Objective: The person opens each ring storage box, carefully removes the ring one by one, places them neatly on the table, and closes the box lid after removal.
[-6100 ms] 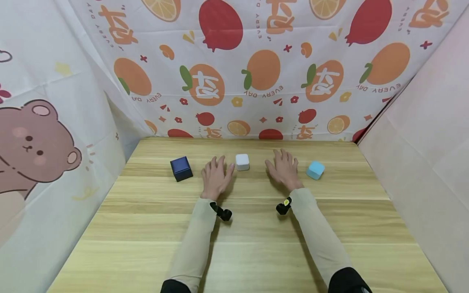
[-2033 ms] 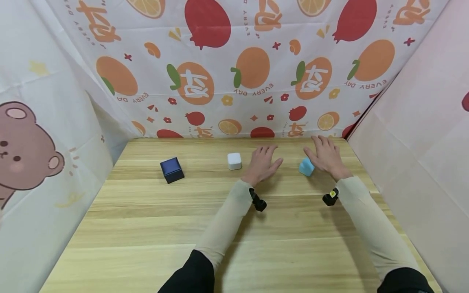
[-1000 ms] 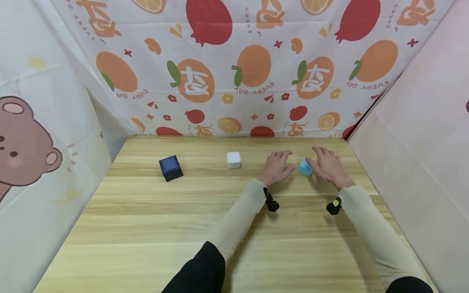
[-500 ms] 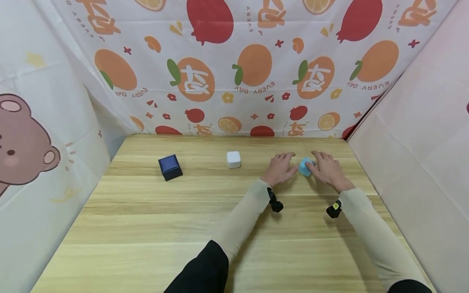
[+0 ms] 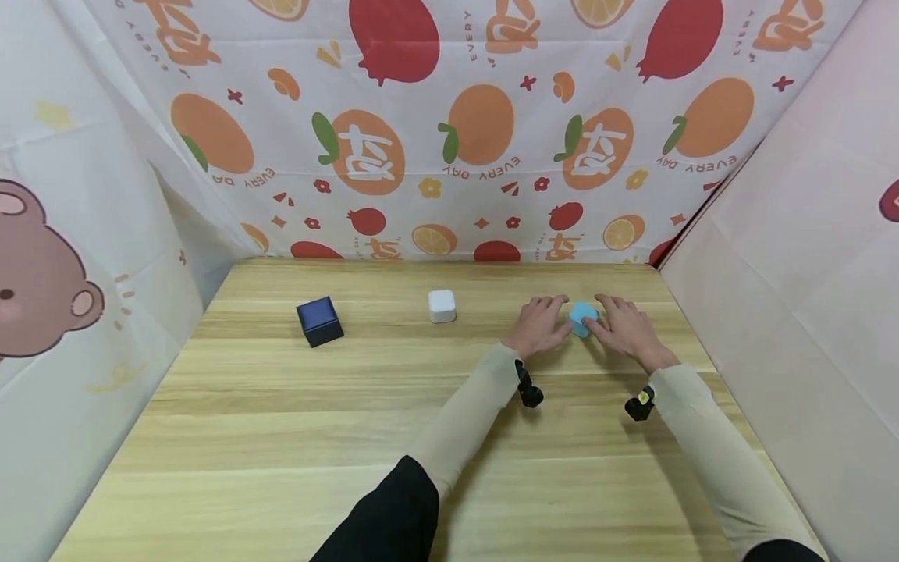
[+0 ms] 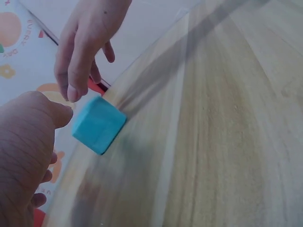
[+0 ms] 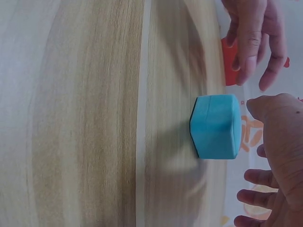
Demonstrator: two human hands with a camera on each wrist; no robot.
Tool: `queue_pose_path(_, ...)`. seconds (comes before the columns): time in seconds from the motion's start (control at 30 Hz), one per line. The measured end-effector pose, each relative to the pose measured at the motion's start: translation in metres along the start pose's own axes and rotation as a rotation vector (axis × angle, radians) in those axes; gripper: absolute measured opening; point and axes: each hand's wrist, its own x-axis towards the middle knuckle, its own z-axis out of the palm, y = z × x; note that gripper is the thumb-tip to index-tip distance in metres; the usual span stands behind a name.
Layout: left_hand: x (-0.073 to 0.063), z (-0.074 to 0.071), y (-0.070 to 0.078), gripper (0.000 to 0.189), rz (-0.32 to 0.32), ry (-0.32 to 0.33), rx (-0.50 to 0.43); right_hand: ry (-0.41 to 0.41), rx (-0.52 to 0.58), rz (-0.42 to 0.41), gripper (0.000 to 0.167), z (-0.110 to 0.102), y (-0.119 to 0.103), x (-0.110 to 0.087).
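Eyes on the light blue block [image 5: 582, 313]: it sits on the counter [image 5: 337, 437], over on the right of the scene, toward the far side, squarely between your two hands! Your left grip [image 5: 538, 326] is wide, nothing in it, just to the left of the block. Its fingers reach toward the far edge, and the left wrist view shows a sliver of space between thumb tip and block.

Across on the other side, your right grip [image 5: 627, 332] is wide as well, holding nothing, just to the right. From the head view its thumb overlaps the block's right side, yet the right wrist view shows a narrow gap there. So close, both thumbs angled in at the block!

Further left, well apart from your hands, there's the white block [image 5: 442, 307], and left again the dark blue box [image 5: 320, 321], turned at an angle. Behind it all hangs the fruit-print cloth [image 5: 435, 133], right along the counter's far edge.
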Motion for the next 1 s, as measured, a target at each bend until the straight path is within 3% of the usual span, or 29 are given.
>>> queue_pose_path(0.43,0.006,0.012,-0.005,0.058,-0.014,-0.022,-0.046,0.026,0.012,-0.042,0.073,0.006,0.001,-0.003)
queue_pose_path(1.0,0.009,0.02,0.001,0.058,-0.036,-0.047,-0.013,0.025,0.032,-0.046,0.068,0.01,0.003,-0.003)
